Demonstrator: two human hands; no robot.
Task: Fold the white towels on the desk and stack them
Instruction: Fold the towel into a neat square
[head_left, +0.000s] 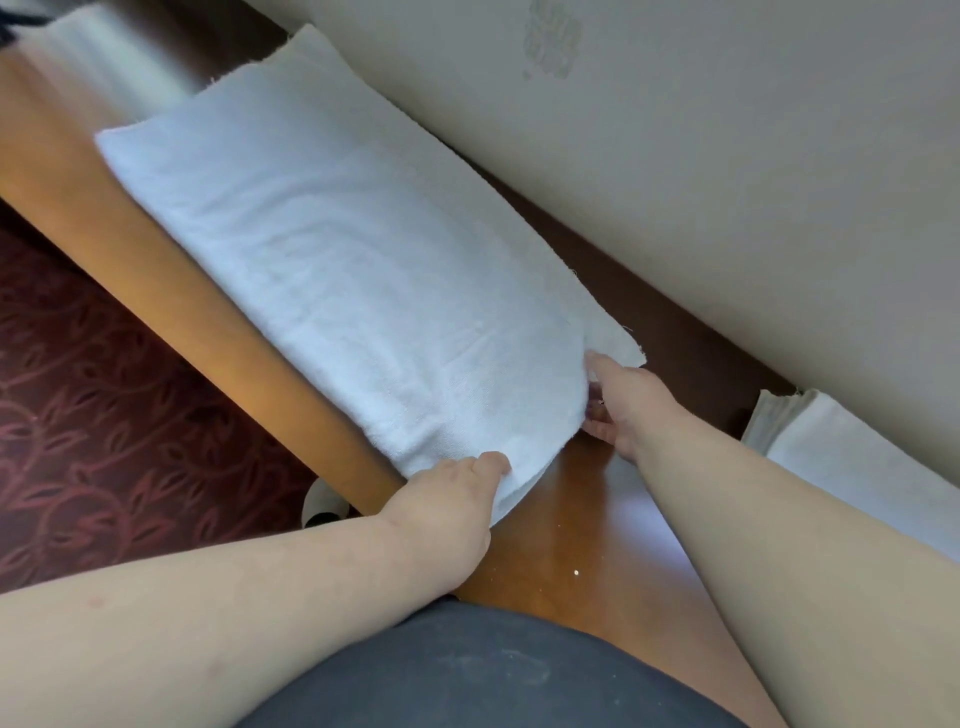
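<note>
Where the long white towel (337, 280) lay along the desk (561, 525), it was doubled lengthwise, with an under layer showing past the upper one on the side toward the wall (727, 182). Its near end reached the desk's front edge, where the wood trim ran orange. Two hands were on that near end. The left hand (447, 499) gripped the near corner at the front edge, thumb on top and fingers curled beneath the cloth. The right hand (623, 405) held the same end on the wall side, forefinger extended onto the under layer and the other fingers tucked below the fold; how firmly it pinched could not be told.

White towels counted: three in view. The second, a folded towel (852, 457), sat at the desk's right end against the wall, well apart from the first. The third, a blurred white towel (104, 67), lay at the desk's far end beyond the long one; its fold could not be made out.

Both forearms were bare. A dark grey garment (467, 670) filled the lower edge of the view. Beyond the desk's front edge lay a dark red patterned carpet (104, 389), with one small white object (322, 504) partly visible under the edge.
</note>
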